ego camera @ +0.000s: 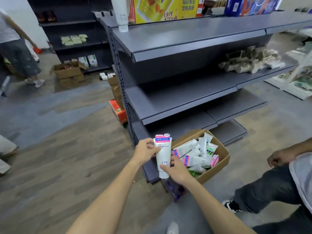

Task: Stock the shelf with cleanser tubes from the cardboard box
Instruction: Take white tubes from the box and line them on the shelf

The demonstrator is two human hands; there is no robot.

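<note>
1. Head view, my hands: I hold one cleanser tube (163, 154) upright between both hands, just left of the cardboard box (222, 159). My left hand (146, 152) pinches its upper body, thumb on the printed front and fingers curled behind. My right hand (177, 168) grips the lower end near the cap, thumb lying across the front. Both sets of fingers are closed on the tube; neither is spread.

2. Head view, the box: it sits on the edge of the lowest shelf board (152, 168) and is still well filled with a jumble of tubes (194, 154) lying every way. I judge that most of the stock is yet to go out.

3. Head view, the shelf: the top board (185, 36) in front of me is almost bare. One white tube (121, 14) stands cap-down near its left end. The middle board (168, 98) shows nothing of mine; wooden goods (249, 62) lie further right, well apart.

4. My reckoning: the job is near its start, with perhaps one tube placed, one in hand and many left. Next I'd lift this one to the top board and stand it beside the white tube.

5. A bystander's hand (278, 159) hangs near the box, not touching it.
</note>
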